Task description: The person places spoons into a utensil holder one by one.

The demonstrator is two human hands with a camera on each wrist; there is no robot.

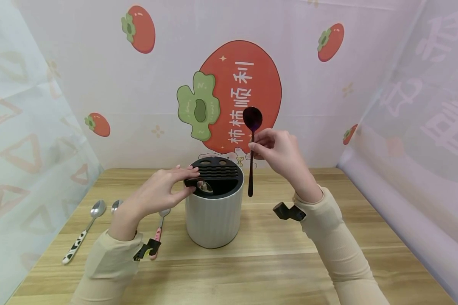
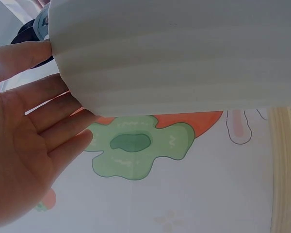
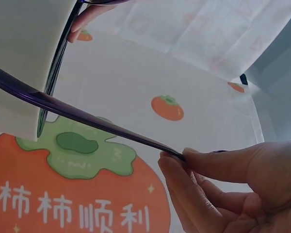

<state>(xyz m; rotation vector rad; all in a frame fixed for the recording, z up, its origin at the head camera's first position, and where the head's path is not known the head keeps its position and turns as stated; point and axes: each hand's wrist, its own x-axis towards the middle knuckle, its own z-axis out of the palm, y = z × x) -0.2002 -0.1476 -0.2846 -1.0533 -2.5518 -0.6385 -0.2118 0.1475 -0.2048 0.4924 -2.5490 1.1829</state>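
Note:
Between thumb and fingertips, my right hand [image 1: 276, 150] pinches a dark purple-black spoon [image 1: 250, 173] by the handle below its bowl. The spoon hangs upright, bowl up, just right of a white ribbed utensil holder [image 1: 213, 220] with a black slotted top. My left hand [image 1: 156, 190] touches the holder's left rim with fairly straight, spread fingers, as the left wrist view also shows at the holder's edge [image 2: 72, 92]. Another dark spoon's bowl [image 1: 204, 187] shows at the holder's open compartment, beside the left thumb; its handle is hidden.
On the wooden table [image 1: 275, 271] at left lie a spoon with a cow-print handle [image 1: 76, 245], a spoon [image 1: 116, 205] mostly hidden by my left arm, and a pink-handled spoon [image 1: 158, 235]. A printed persimmon backdrop [image 1: 156, 93] stands behind, with pale sheets at both sides.

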